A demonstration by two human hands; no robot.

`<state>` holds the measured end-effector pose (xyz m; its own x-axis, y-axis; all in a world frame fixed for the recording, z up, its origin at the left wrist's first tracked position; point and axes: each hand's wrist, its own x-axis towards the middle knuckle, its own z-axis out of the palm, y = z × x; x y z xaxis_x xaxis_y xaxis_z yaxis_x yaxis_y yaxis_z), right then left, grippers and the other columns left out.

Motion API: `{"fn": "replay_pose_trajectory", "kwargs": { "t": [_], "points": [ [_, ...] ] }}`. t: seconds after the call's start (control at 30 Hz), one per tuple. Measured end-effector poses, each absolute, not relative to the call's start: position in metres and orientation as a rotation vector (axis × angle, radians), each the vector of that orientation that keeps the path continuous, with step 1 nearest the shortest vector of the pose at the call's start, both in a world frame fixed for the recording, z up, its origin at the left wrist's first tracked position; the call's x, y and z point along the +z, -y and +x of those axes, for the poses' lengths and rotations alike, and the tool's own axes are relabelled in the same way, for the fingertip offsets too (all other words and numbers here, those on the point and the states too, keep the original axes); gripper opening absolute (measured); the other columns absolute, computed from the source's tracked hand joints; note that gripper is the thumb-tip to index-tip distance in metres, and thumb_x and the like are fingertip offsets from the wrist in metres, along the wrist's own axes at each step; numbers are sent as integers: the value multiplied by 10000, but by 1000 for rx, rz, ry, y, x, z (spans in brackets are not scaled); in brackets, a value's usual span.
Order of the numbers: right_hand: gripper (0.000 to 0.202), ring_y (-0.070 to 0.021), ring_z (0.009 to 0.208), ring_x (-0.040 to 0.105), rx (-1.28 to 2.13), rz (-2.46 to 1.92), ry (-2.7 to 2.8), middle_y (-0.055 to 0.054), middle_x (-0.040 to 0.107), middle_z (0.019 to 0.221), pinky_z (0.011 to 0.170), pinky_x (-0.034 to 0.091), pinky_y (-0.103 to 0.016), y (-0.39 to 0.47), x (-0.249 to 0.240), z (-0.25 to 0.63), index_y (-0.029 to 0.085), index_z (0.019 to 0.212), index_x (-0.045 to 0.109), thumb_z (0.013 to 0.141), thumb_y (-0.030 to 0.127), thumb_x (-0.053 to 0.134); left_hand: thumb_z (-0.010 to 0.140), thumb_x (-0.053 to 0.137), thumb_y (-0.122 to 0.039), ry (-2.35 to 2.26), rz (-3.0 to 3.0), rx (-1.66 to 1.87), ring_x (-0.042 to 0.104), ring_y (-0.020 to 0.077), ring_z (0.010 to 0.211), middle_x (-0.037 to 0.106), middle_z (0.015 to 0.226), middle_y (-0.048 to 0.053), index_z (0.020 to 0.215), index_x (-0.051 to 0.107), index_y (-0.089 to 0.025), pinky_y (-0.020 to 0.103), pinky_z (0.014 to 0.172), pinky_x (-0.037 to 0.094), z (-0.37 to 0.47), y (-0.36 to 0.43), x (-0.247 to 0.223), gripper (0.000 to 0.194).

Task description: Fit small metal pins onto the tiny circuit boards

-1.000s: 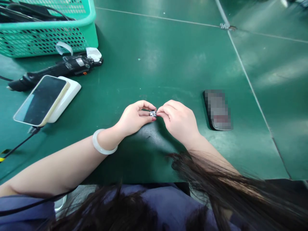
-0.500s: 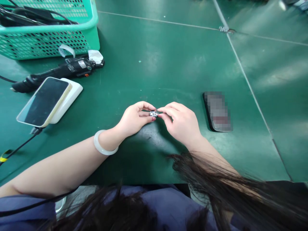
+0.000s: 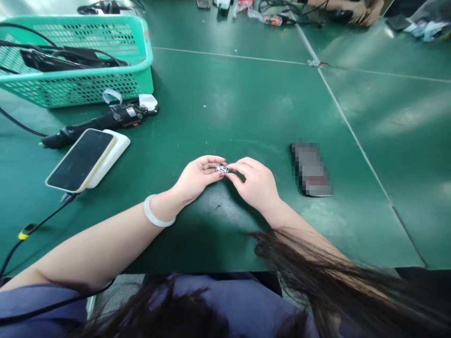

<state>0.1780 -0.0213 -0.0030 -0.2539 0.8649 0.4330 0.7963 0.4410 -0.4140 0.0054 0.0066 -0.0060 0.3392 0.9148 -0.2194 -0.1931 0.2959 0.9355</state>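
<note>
A small black-and-white part (image 3: 221, 169) is held between my two hands, just above the green table (image 3: 225, 112). My left hand (image 3: 195, 180) grips its left side between thumb and fingers; a pale bangle (image 3: 155, 213) circles that wrist. The thumb and forefinger of my right hand (image 3: 256, 182) pinch the right end of the same part. Its finer details are too small to make out.
At the left are a green basket (image 3: 95, 87) with black cables, a black tool (image 3: 102, 119), and a phone (image 3: 81, 159) on a white block. A dark pixelated object (image 3: 312, 170) lies right. A person's hand (image 3: 362, 14) shows at the far edge.
The view has tilted up, so more of the table's far side shows. The small part has turned slightly between my fingers, and both hands still hold it.
</note>
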Motion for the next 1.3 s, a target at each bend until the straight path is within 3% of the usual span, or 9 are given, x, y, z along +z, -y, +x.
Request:
{"fn": "replay_pose_trajectory", "kwargs": {
  "t": [0.13, 0.43, 0.63, 0.8, 0.97, 1.13, 1.3],
  "points": [
    [198, -154, 796, 629, 115, -1372, 2057, -38, 702, 873, 715, 489, -273, 18, -8, 175, 187, 929, 707, 900, 318, 562, 669, 774, -153, -856, 887, 918, 667, 126, 876, 729, 935, 58, 985, 674, -127, 321, 959, 475, 7, -6, -9, 332],
    [222, -153, 819, 634, 23, -1349, 2036, -41, 700, 862, 740, 485, -264, 20, -15, 163, 188, 918, 712, 914, 322, 535, 763, 689, -143, -913, 782, 955, 661, 85, 776, 725, 860, 43, 983, 682, -126, 221, 790, 524, 12, -1, -5, 221],
    [218, -155, 839, 633, 36, -1327, 2044, -42, 701, 880, 764, 487, -264, 21, -19, 159, 196, 907, 708, 909, 347, 550, 766, 664, -96, -977, 778, 936, 661, 89, 742, 722, 848, 51, 976, 682, -113, 240, 810, 537, 7, 5, -1, 211],
    [175, -165, 886, 628, 162, -1274, 2063, -50, 688, 935, 808, 494, -275, 21, -20, 163, 185, 954, 695, 860, 318, 630, 745, 696, -130, -1067, 892, 769, 693, 132, 858, 728, 1007, 103, 1000, 663, -107, 274, 903, 525, -8, 12, 6, 259],
    [201, -149, 802, 617, 331, -1308, 2010, -48, 673, 943, 757, 501, -281, 18, -20, 172, 187, 990, 687, 852, 326, 641, 742, 708, -311, -1359, 1192, 663, 715, 189, 876, 733, 1027, 95, 953, 586, -177, 335, 879, 537, -56, 27, 18, 278],
    [187, -133, 750, 598, 403, -1317, 1972, -47, 662, 929, 734, 495, -278, 16, -20, 177, 169, 992, 687, 861, 290, 629, 820, 554, -433, -1984, 1651, 366, 679, 224, 1013, 726, 1063, 50, 1038, 586, -233, 337, 883, 497, -122, 52, 38, 298],
    [174, -125, 740, 579, 438, -1328, 1989, -40, 658, 935, 726, 487, -273, 14, -21, 175, 186, 999, 684, 874, 283, 610, 889, 364, -466, -2401, 1994, -77, 677, 266, 864, 732, 939, 64, 1126, 623, -234, 316, 671, 451, -168, 67, 32, 421]
  ]
}}
